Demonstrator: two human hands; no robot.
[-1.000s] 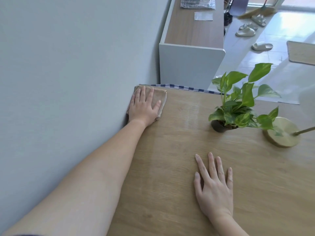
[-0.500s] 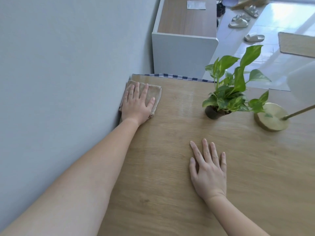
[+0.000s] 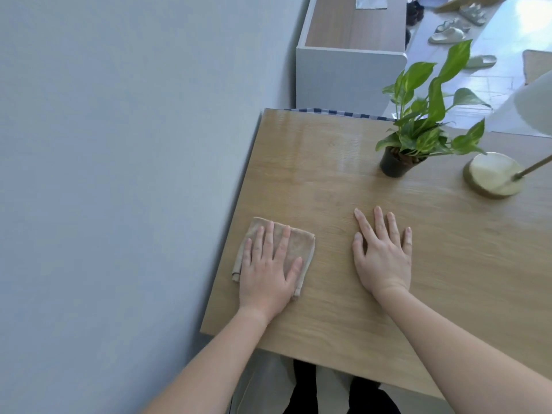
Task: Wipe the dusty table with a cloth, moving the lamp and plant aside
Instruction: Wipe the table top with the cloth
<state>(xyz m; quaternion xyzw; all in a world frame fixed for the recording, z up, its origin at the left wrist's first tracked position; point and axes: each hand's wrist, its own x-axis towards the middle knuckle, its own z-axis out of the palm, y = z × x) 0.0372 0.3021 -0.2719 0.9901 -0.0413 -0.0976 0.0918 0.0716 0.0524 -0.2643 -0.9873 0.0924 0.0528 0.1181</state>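
A folded beige cloth [image 3: 298,243] lies near the left edge of the wooden table [image 3: 313,174], toward the front. My left hand [image 3: 267,273] presses flat on the cloth with its fingers spread. My right hand [image 3: 383,255] rests flat and empty on the bare wood to the right of the cloth. A green plant [image 3: 424,124] in a small black pot [image 3: 394,164] stands at the back right. To the right of the pot sits the lamp's round brass base [image 3: 493,174], with its white shade [image 3: 534,106] at the frame's right edge.
A grey wall [image 3: 119,174] runs along the table's left edge. Beyond the far edge stands a white cabinet [image 3: 346,79] with a wooden top. Slippers [image 3: 448,34] lie on the tiled floor at the back right. The table's front edge is close to my body.
My left hand has dragged the cloth from the far left corner along the wall toward the front edge. The right hand stays flat on the table; the view has tilted down.
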